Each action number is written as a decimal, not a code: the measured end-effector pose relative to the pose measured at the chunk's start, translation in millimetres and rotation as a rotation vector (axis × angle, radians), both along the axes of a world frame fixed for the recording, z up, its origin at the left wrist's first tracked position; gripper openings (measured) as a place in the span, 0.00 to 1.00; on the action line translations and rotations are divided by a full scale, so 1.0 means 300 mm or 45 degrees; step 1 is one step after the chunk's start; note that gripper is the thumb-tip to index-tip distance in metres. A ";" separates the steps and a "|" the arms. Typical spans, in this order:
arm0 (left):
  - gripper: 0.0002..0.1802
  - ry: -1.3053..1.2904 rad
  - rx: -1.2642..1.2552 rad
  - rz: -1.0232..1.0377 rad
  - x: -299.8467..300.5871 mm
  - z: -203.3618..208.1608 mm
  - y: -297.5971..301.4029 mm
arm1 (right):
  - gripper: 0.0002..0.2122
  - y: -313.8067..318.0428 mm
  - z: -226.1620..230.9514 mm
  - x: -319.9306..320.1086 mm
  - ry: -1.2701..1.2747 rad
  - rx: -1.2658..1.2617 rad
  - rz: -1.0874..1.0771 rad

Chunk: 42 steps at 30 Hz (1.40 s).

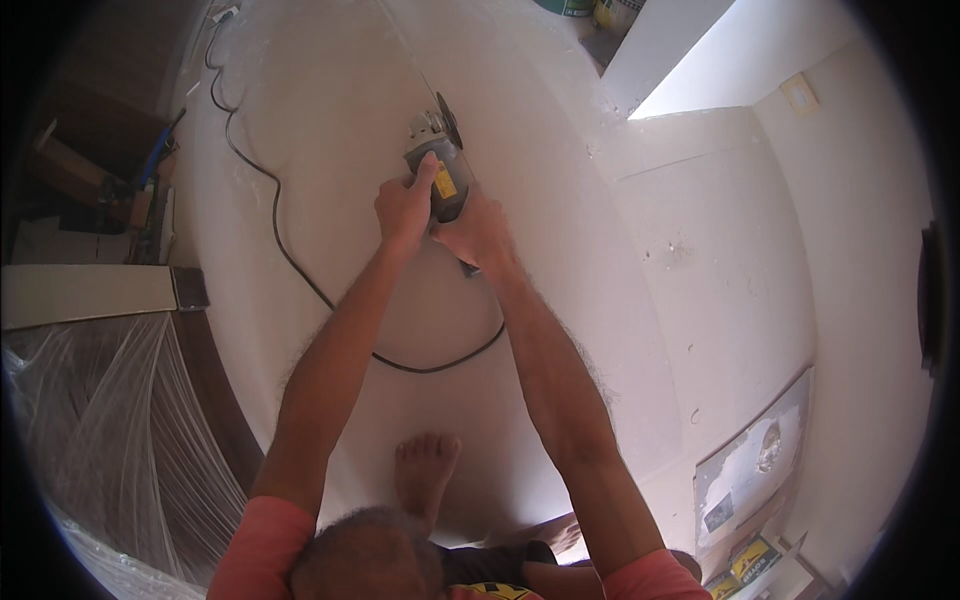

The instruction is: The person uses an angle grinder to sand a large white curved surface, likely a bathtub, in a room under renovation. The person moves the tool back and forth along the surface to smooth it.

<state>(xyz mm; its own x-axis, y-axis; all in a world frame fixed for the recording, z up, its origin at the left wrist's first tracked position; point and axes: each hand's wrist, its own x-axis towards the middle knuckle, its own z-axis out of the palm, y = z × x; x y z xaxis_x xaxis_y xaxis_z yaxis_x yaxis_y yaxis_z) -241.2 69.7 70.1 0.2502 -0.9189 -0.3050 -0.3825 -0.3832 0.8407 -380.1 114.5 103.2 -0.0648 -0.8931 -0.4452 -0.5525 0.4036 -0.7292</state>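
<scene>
An angle grinder (449, 186) with a dark body and a yellow label is held out in front of me at arm's length, low over the pale, dusty floor (330, 150). Its thin dark disc (449, 120) stands on edge at the far end, in line with a narrow line on the floor running away from me. My left hand (404, 208) grips the left side of the grinder, thumb along its top. Wrapped round the rear of the body, my right hand (477, 232) hides much of the handle. A black cord (282, 245) loops from behind the grinder to the far left.
My bare foot (425, 472) is on the floor behind the cord loop. Plastic sheeting (110, 400) drapes over something at left, below cluttered shelves (120, 190). Tins (612, 14) stand at the far right, beside a white wall corner (670, 50). A stained board (755, 460) lies near right.
</scene>
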 end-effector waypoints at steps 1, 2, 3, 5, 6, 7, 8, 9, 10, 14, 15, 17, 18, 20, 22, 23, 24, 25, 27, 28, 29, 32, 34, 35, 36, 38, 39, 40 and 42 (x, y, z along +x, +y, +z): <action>0.45 0.007 -0.001 0.002 0.001 -0.001 0.003 | 0.38 0.002 -0.001 0.001 0.009 -0.009 0.001; 0.45 0.004 -0.006 0.001 -0.004 0.003 0.008 | 0.38 0.006 -0.006 -0.002 0.020 -0.016 0.000; 0.46 0.001 -0.010 0.001 -0.008 0.006 0.013 | 0.38 0.009 -0.011 -0.004 0.031 -0.024 0.000; 0.46 0.001 -0.013 0.001 -0.010 0.010 0.016 | 0.37 0.007 -0.017 -0.001 0.040 -0.052 -0.002; 0.46 0.004 -0.012 0.001 -0.008 0.010 0.013 | 0.36 0.007 -0.018 0.000 0.044 -0.067 -0.002; 0.46 0.006 -0.012 0.002 -0.007 0.011 0.010 | 0.36 0.007 -0.020 0.000 0.031 -0.070 -0.005; 0.46 -0.001 -0.007 0.008 -0.006 0.010 0.008 | 0.36 0.007 -0.020 0.001 0.018 -0.075 -0.006; 0.46 -0.009 -0.002 0.015 -0.007 0.008 0.007 | 0.36 0.007 -0.020 0.002 0.005 -0.079 -0.007; 0.46 -0.016 0.002 0.022 -0.006 0.007 0.006 | 0.36 0.006 -0.022 0.004 0.013 -0.085 -0.001; 0.46 -0.007 -0.008 0.012 -0.009 0.004 0.011 | 0.35 0.009 -0.027 -0.003 0.010 -0.083 0.006; 0.46 -0.003 0.005 0.014 -0.010 0.006 0.012 | 0.35 0.010 -0.027 -0.005 -0.002 -0.078 0.004; 0.46 -0.008 0.020 0.014 -0.010 0.010 0.013 | 0.35 0.010 -0.026 -0.005 -0.017 -0.069 0.009; 0.46 -0.017 0.023 0.012 -0.009 0.012 0.013 | 0.35 0.009 -0.024 -0.005 -0.025 -0.065 0.011; 0.46 -0.016 0.019 0.016 -0.009 0.014 0.015 | 0.35 0.007 -0.012 -0.007 -0.035 -0.016 0.014; 0.46 0.004 0.005 0.025 -0.013 0.016 0.018 | 0.35 0.008 -0.005 -0.008 -0.034 -0.003 0.013; 0.46 0.004 0.004 0.022 -0.013 0.015 0.018 | 0.35 0.009 -0.008 -0.007 -0.028 -0.014 0.011; 0.46 0.004 0.003 0.020 -0.013 0.014 0.018 | 0.35 0.010 -0.011 -0.007 -0.021 -0.025 0.010; 0.46 0.003 0.002 0.017 -0.013 0.013 0.018 | 0.34 0.012 -0.015 -0.008 -0.017 -0.040 0.007; 0.45 0.000 -0.006 0.023 -0.016 0.012 0.022 | 0.34 0.016 -0.024 -0.007 -0.009 -0.068 0.002; 0.45 -0.001 -0.009 0.025 -0.017 0.011 0.024 | 0.34 0.018 -0.028 -0.008 -0.012 -0.070 0.002; 0.45 0.000 -0.001 0.022 -0.018 0.014 0.026 | 0.34 0.021 -0.028 -0.009 -0.013 -0.072 0.001; 0.46 -0.002 0.010 0.022 -0.018 0.021 0.030 | 0.34 0.023 -0.026 -0.009 -0.022 -0.064 0.001; 0.46 -0.013 -0.003 0.038 -0.017 0.024 0.029 | 0.34 0.022 -0.018 -0.007 -0.023 -0.063 0.005; 0.46 -0.017 -0.008 0.028 -0.017 0.019 0.030 | 0.35 0.022 -0.022 -0.009 -0.019 -0.061 0.007; 0.46 -0.020 -0.014 0.019 -0.016 0.015 0.032 | 0.35 0.023 -0.024 -0.010 -0.016 -0.060 0.010; 0.46 -0.016 -0.022 0.017 -0.016 0.009 0.035 | 0.35 0.029 -0.030 -0.011 -0.006 -0.077 0.012; 0.46 -0.008 -0.023 0.024 -0.018 0.006 0.037 | 0.35 0.032 -0.032 -0.011 -0.001 -0.086 0.014; 0.46 0.000 -0.025 0.031 -0.018 0.004 0.038 | 0.35 0.034 -0.035 -0.012 0.000 -0.091 0.014; 0.46 -0.019 -0.002 0.027 -0.022 0.007 0.040 | 0.35 0.038 -0.038 -0.016 0.002 -0.102 0.014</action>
<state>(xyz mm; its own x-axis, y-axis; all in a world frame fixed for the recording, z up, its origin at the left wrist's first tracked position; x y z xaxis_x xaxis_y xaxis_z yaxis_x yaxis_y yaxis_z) -247.8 81.7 72.2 0.2739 -0.9138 -0.3000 -0.3869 -0.3902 0.8355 -384.9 126.0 91.8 -0.0556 -0.9265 -0.3722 -0.5577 0.3380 -0.7581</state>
